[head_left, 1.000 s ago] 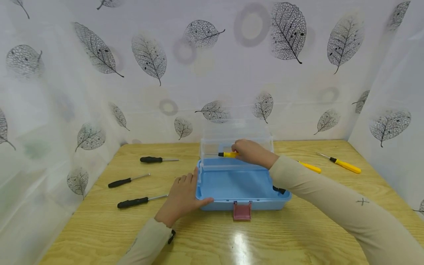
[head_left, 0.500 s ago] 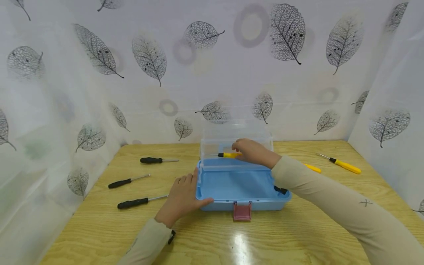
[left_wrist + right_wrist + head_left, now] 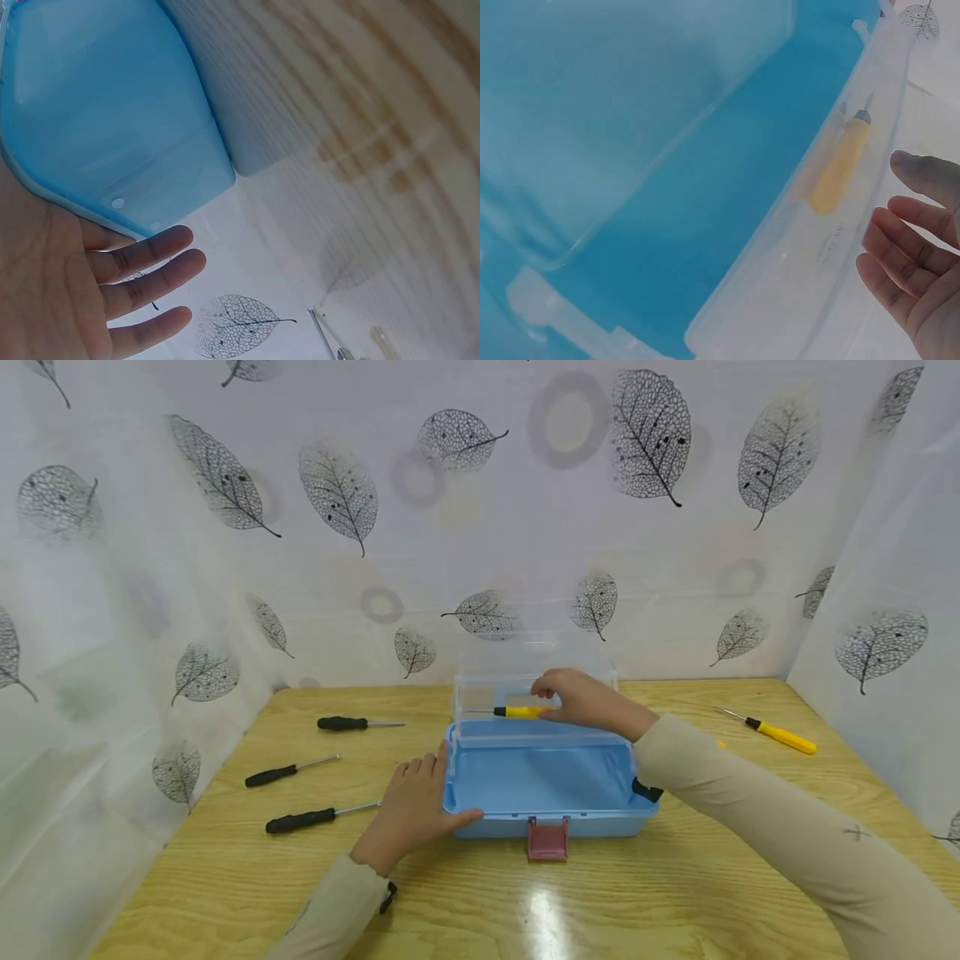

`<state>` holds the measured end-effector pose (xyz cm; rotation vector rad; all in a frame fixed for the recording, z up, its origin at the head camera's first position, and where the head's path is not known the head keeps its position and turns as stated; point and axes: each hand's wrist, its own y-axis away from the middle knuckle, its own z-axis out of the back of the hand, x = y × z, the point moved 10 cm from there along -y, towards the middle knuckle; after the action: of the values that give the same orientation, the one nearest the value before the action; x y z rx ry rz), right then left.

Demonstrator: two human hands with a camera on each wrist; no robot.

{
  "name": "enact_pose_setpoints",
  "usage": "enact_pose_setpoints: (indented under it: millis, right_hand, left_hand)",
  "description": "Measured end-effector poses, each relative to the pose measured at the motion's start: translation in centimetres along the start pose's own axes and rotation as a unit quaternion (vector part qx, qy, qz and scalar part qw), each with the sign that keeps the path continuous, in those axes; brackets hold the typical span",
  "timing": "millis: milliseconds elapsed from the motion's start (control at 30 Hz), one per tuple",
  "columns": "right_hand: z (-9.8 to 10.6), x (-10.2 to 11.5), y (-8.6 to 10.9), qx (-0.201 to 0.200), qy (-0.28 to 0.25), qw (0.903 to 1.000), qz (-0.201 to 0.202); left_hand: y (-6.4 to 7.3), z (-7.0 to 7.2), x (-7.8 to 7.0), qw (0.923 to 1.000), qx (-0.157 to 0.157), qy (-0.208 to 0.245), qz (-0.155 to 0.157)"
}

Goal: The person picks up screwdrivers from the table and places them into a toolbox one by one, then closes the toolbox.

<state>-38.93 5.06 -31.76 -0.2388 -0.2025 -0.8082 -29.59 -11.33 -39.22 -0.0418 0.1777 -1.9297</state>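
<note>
A yellow-handled screwdriver (image 3: pixel 517 712) lies in the clear tray of an open blue toolbox (image 3: pixel 547 781). The right hand (image 3: pixel 581 697), grip released, hovers beside it. The left hand (image 3: pixel 408 810), fingers straight, rests against the toolbox's left wall.

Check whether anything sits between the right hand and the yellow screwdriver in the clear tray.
Nothing visible does. The right hand is open just above the yellow screwdriver, which lies in the clear tray of the blue box; its fingers are off the handle.
</note>
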Motion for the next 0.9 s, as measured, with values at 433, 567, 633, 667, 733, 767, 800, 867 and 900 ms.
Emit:
enact_pose_setpoints:
  millis: [433, 567, 633, 667, 733, 767, 800, 867, 900]
  right_hand:
    - [2.2, 0.6, 1.3, -0.038, 0.012, 0.9991, 0.016]
    - [3.1, 0.7, 1.9, -0.053, 0.017, 0.9982, 0.02]
    - [3.6, 0.6, 2.3, -0.063, 0.023, 0.9975, 0.021]
    - [3.9, 0.6, 2.5, -0.068, 0.026, 0.9971, 0.023]
    - [4.4, 0.4, 2.9, -0.077, 0.031, 0.9962, 0.025]
    - [4.6, 0.3, 3.1, -0.082, 0.032, 0.9958, 0.027]
    - [4.9, 0.3, 3.3, -0.087, 0.031, 0.9953, 0.029]
    - [5.5, 0.2, 3.8, -0.098, 0.031, 0.9942, 0.033]
    - [5.8, 0.1, 4.0, -0.102, 0.032, 0.9937, 0.034]
  left_hand:
    - [-0.1, -0.1, 0.0, 1.0, -0.001, -0.001, 0.001]
    - [-0.1, -0.1, 0.0, 1.0, -0.003, -0.003, 0.0]
    - [-0.1, 0.0, -0.1, 1.0, -0.004, -0.004, -0.001]
    - [0.0, 0.0, -0.1, 1.0, -0.004, -0.004, -0.002]
    - [0.0, 0.1, -0.1, 1.0, -0.005, -0.003, -0.003]
    - [0.0, 0.1, -0.1, 1.0, -0.006, -0.003, -0.004]
    - [0.0, 0.1, -0.1, 1.0, -0.006, -0.003, -0.004]
    - [0.0, 0.1, -0.1, 1.0, -0.007, -0.002, -0.004]
    - [0.0, 0.1, -0.1, 1.0, -0.007, -0.003, -0.004]
